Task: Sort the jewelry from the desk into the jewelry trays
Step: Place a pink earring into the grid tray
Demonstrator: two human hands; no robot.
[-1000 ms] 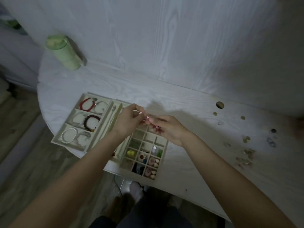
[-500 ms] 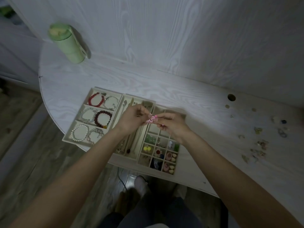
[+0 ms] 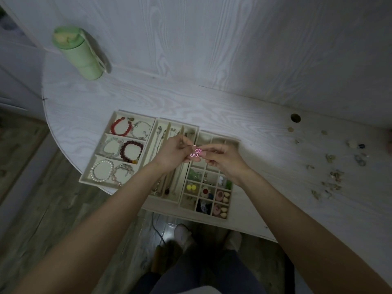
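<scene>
Both hands meet above the trays: the left hand [image 3: 172, 152] and the right hand [image 3: 220, 159] each pinch one side of a small pink flower-shaped piece [image 3: 195, 153], so it hangs between their fingertips, held clear of the bench [image 3: 84, 107]. It hovers over the seam between the middle tray and the grid tray [image 3: 209, 177], near that tray's far rows.

Judging from this, the step in hand is settling the pink piece into a cell. To do it well, one hand should let go so the other can lower it straight into an unfilled cell, low enough that it does not bounce into a neighbour. The far cells of the grid tray look unfilled, though the hands hide some of them.

The grid tray's near cells hold small items: a yellow pair [image 3: 190, 187], a red-and-white flower [image 3: 205, 192], pink and cream pieces [image 3: 222, 196], something green and something dark. Left of it, the middle tray [image 3: 169, 134] has long slots with thin chains, partly hidden by the left forearm. Further left, the bracelet tray [image 3: 118, 148] has three compartments: a red bracelet [image 3: 119, 126] with a silvery one, a dark maroon bracelet [image 3: 132, 151] with a pale one, and a pearl bracelet [image 3: 101, 170] with another pale one.

Unsorted loose jewelry [image 3: 333, 172] lies scattered well to the right of the grid tray.
</scene>
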